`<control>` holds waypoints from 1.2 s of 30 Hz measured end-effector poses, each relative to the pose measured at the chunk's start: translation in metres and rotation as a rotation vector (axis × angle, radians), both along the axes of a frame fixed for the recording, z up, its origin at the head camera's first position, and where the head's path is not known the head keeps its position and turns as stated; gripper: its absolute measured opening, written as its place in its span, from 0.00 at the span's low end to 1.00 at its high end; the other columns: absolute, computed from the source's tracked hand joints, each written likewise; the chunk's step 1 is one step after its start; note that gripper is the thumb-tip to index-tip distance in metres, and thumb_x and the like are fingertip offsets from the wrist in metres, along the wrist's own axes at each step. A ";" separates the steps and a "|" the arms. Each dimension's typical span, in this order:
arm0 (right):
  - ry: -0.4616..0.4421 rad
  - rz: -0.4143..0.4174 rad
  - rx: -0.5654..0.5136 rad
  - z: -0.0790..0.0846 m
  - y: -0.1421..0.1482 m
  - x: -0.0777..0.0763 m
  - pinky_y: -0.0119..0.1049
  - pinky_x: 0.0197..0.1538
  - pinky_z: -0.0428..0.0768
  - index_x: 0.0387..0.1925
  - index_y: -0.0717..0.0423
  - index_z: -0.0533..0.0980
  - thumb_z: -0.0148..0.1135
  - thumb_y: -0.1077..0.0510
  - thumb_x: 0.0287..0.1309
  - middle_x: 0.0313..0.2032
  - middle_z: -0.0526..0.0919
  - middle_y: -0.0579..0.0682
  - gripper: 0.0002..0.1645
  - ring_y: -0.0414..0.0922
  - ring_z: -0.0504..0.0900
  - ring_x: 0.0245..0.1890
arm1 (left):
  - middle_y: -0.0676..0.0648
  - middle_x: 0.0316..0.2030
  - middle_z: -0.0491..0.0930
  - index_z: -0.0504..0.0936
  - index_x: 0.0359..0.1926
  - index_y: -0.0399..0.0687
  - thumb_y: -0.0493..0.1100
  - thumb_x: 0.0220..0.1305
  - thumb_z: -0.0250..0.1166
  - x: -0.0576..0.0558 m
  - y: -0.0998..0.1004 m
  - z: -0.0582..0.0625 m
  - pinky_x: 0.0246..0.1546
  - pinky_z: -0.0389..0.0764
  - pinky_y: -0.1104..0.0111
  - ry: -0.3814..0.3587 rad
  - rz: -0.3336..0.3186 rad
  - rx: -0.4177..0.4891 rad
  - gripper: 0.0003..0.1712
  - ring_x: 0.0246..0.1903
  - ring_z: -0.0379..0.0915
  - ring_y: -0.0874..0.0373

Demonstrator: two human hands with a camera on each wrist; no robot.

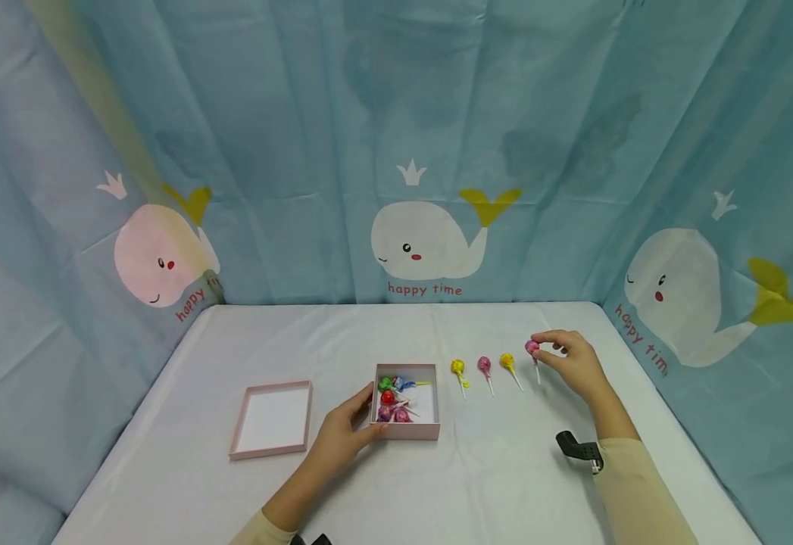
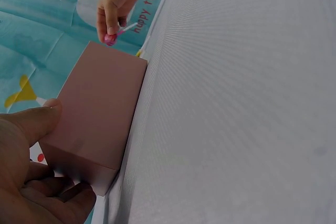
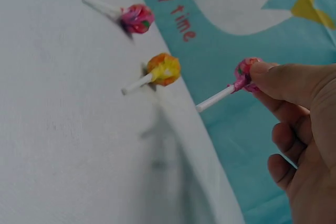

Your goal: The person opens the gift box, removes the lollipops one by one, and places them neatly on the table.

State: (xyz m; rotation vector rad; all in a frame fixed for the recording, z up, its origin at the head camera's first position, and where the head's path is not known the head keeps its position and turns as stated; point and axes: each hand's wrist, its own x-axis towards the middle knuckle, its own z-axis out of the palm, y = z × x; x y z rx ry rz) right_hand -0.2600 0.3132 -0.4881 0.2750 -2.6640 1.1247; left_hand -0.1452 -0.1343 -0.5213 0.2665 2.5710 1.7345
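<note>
My right hand [image 1: 571, 365] pinches a pink lollipop [image 1: 532, 347] by its wrapped head, between thumb and forefinger. In the right wrist view its white stick [image 3: 215, 99] points down to the left, above the table. My left hand [image 1: 343, 430] holds a pink box [image 1: 413, 431] at its near left corner, thumb on the front face and fingers along the left side. Inside the open box lie several lollipops: a green one [image 1: 385, 384], a blue one [image 1: 399, 383], a red one [image 1: 388, 397] and pink-purple ones [image 1: 401, 415], mostly toward the left.
Right of the box, a row on the white table [image 1: 491, 469] has a yellow lollipop [image 1: 458, 366], a pink lollipop [image 1: 484, 364] and an orange-yellow lollipop [image 1: 507, 361]. A shallow pink box lid [image 1: 273, 418] lies inside up at left. A blue whale-print curtain [image 1: 301, 250] encloses the table.
</note>
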 end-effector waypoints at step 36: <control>-0.334 0.015 -0.051 -0.037 0.012 -0.031 0.47 0.57 0.76 0.58 0.56 0.82 0.69 0.46 0.67 0.56 0.84 0.58 0.25 0.51 0.77 0.51 | 0.44 0.74 0.67 0.66 0.77 0.48 0.51 0.58 0.78 0.000 -0.001 -0.001 0.71 0.69 0.61 0.022 0.002 -0.002 0.49 0.74 0.61 0.47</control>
